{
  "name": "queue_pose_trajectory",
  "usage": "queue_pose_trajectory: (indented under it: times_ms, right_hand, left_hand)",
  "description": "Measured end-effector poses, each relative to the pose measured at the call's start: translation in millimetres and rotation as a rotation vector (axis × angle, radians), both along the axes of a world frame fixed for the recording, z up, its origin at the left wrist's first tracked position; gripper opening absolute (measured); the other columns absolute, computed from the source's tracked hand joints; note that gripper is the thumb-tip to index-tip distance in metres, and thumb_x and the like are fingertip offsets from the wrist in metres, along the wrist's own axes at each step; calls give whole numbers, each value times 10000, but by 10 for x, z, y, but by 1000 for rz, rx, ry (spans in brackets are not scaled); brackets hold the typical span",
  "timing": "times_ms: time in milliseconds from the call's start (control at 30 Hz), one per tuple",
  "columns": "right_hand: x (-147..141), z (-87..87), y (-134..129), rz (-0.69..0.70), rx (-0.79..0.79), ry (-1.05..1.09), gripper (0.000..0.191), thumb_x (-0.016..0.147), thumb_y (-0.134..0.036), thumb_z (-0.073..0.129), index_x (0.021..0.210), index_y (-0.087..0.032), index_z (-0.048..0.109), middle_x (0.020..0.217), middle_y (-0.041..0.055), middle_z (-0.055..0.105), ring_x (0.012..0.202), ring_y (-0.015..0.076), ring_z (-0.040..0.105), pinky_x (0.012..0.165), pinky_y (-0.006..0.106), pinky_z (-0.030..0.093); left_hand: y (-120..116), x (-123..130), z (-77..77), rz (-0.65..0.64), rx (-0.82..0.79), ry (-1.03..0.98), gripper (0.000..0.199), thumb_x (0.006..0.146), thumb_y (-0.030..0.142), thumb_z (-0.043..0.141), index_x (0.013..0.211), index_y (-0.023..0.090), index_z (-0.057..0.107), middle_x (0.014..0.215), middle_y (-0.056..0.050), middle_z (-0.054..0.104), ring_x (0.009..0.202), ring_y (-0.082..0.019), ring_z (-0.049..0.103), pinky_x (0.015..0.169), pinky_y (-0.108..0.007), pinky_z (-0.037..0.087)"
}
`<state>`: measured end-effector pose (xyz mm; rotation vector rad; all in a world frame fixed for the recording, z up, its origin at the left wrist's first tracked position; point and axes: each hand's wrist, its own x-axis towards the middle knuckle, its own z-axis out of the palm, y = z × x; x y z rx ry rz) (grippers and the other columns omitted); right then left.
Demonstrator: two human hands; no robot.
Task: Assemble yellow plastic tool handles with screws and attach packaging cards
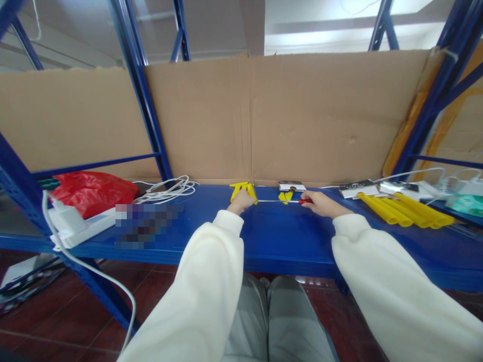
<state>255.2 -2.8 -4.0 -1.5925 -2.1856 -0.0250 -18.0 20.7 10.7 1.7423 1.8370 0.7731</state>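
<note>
My left hand point(241, 202) is closed on a yellow plastic frame-like part point(238, 188) and presses it to the blue shelf point(279, 236). My right hand point(320, 203) grips the red handle of a long screwdriver point(277, 201). Its thin metal shaft lies nearly level and points left, its tip meeting the right side of the yellow part; the exact contact is too small to make out. Behind the shaft, between my hands, are small yellow pieces point(286, 195) and a black-and-white packet point(292, 186).
On the right lie several yellow tubes point(407, 211), a black-and-white package point(358, 189) and white cables with adapters. To the left are a coiled white cable point(169, 190), a red plastic bag point(94, 191) and a power strip point(90, 226). Cardboard point(320, 120) walls the back between blue posts.
</note>
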Motion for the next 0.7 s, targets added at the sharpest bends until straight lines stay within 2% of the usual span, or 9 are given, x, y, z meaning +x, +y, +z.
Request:
queue_pose_trajectory:
  times_ms: [200,500,700]
  right_hand:
    - [10,-17,18,7,14,-20,62,837,-149,593,828,-209,607,865,83,735,748,198,652,696,273,471]
    - [52,-58,73,27,11,-52,61,847,-173,591,873,-196,641,841,86,732,728,202,649,702,284,476]
    - [75,-53,71,135,43,-93,119,861,-221,596,881,-197,712,915,95,760,820,223,681,770,303,501]
  left_hand:
    - [-36,16,40,-5,-37,91,77,814,84,595,869,110,643,642,-58,636,607,-191,625,529,-249,433]
    - [-4,17,32,-19,-36,144,152,861,104,549,950,60,666,749,-107,691,620,-177,642,503,-233,425]
    - [4,-3,22,-21,-26,175,207,858,119,550,988,46,693,840,-146,737,672,-197,680,526,-242,447]
